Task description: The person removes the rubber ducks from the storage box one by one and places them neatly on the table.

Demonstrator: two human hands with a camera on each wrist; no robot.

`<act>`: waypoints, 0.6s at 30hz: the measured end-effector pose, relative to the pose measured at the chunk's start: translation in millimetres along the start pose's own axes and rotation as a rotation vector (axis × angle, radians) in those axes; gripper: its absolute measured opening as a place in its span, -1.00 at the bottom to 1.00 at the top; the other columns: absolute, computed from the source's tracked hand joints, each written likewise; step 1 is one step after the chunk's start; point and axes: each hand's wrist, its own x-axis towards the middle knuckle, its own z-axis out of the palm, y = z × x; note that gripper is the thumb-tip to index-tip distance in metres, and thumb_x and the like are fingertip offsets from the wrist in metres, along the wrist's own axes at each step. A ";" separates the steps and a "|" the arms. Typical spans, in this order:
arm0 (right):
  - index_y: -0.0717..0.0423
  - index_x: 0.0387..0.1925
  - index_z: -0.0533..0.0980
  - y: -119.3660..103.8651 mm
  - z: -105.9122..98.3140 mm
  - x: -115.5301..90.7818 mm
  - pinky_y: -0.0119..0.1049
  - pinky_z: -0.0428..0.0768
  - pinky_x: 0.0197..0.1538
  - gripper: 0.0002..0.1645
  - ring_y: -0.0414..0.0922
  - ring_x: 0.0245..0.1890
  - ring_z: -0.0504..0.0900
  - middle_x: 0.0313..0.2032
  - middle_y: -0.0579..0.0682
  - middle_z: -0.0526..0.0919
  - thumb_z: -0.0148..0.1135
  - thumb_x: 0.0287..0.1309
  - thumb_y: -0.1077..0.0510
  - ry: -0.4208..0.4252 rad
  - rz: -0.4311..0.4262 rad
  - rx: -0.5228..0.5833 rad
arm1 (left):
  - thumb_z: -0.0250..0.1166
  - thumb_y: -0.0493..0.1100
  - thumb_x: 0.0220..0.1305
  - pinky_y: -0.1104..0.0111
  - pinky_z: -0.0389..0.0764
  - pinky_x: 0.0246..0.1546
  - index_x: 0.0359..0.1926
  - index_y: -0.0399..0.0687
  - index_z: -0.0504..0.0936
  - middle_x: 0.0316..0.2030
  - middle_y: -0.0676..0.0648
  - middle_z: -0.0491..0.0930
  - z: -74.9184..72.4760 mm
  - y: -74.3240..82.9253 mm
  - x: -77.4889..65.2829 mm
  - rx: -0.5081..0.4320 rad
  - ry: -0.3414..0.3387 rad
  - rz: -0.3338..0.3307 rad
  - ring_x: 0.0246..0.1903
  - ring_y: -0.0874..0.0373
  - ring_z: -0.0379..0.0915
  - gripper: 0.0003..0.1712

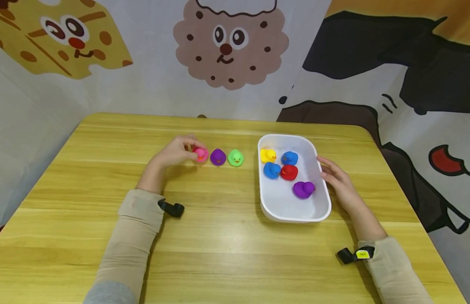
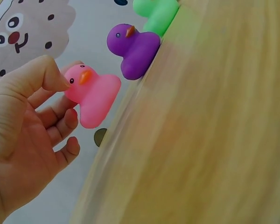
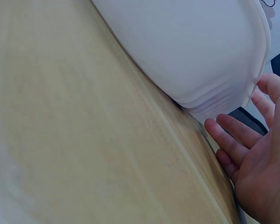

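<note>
Between thumb and index finger, my left hand pinches a pink toy duck by its head. Right beside that duck sit a purple duck and a light green duck, the three forming a row on the wooden table. My right hand rests against the right side of a white plastic tub, its thumb at the rim and its fingers loosely extended along the wall in the right wrist view. Inside the tub are a yellow duck, two blue ducks, a red duck and another purple duck.
The wooden table reaches back to a cloth backdrop printed with cartoon figures. Each wrist wears a black strap with a small camera, the left camera and the right camera.
</note>
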 end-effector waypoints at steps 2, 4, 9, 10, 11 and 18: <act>0.05 0.40 0.24 -0.2 0.0 -0.2 -0.39 0.54 -0.06 -0.43 -0.26 0.02 0.53 0.07 -0.11 0.49 0.00 0.40 0.18 0.000 0.004 0.007 | 0.37 -0.37 0.01 0.20 0.30 -0.22 -0.05 -0.28 0.67 -0.24 -0.19 0.44 -0.1 -11.6 3.5 0.002 -0.002 -0.004 -0.25 -0.03 0.26 -0.61; 0.04 0.39 0.24 0.3 -0.1 -0.5 -0.38 0.55 -0.06 -0.43 -0.26 0.01 0.53 0.08 -0.11 0.50 0.00 0.40 0.17 0.000 0.013 0.020 | 0.36 -0.36 0.03 0.20 0.31 -0.20 -0.03 -0.29 0.66 -0.22 -0.18 0.44 -0.1 -12.3 3.6 0.008 -0.014 -0.005 -0.23 -0.01 0.27 -0.61; 0.02 0.39 0.25 2.4 -0.6 -0.6 -0.37 0.55 -0.06 -0.44 -0.26 0.02 0.53 0.10 -0.10 0.50 0.01 0.40 0.16 0.000 0.019 0.027 | 0.33 -0.40 0.07 0.18 0.32 -0.18 -0.01 -0.35 0.63 -0.18 -0.22 0.47 0.6 -11.8 2.6 0.003 -0.037 -0.026 -0.20 -0.05 0.28 -0.61; 0.01 0.39 0.25 2.5 -0.7 -0.5 -0.37 0.55 -0.05 -0.44 -0.26 0.02 0.53 0.10 -0.10 0.49 0.02 0.40 0.15 -0.002 0.018 0.027 | 0.32 -0.41 0.07 0.17 0.32 -0.18 -0.01 -0.36 0.62 -0.17 -0.24 0.47 0.8 -10.1 2.1 0.000 -0.040 -0.032 -0.20 -0.08 0.28 -0.61; 0.01 0.39 0.25 2.6 -0.7 -0.4 -0.37 0.55 -0.05 -0.43 -0.26 0.03 0.53 0.11 -0.10 0.49 0.01 0.40 0.15 -0.004 0.017 0.025 | 0.31 -0.43 0.07 0.18 0.32 -0.18 -0.01 -0.38 0.62 -0.17 -0.24 0.47 0.9 -6.3 0.7 -0.003 -0.046 -0.037 -0.20 -0.09 0.28 -0.61; 0.03 0.40 0.24 2.0 -0.4 0.4 -0.38 0.54 -0.05 -0.43 -0.26 0.03 0.52 0.11 -0.09 0.49 0.01 0.40 0.16 -0.003 0.014 0.013 | 0.26 -0.43 0.10 0.19 0.34 -0.19 0.00 -0.43 0.59 -0.16 -0.26 0.47 0.1 14.8 -7.0 -0.013 -0.066 -0.051 -0.19 -0.11 0.30 -0.62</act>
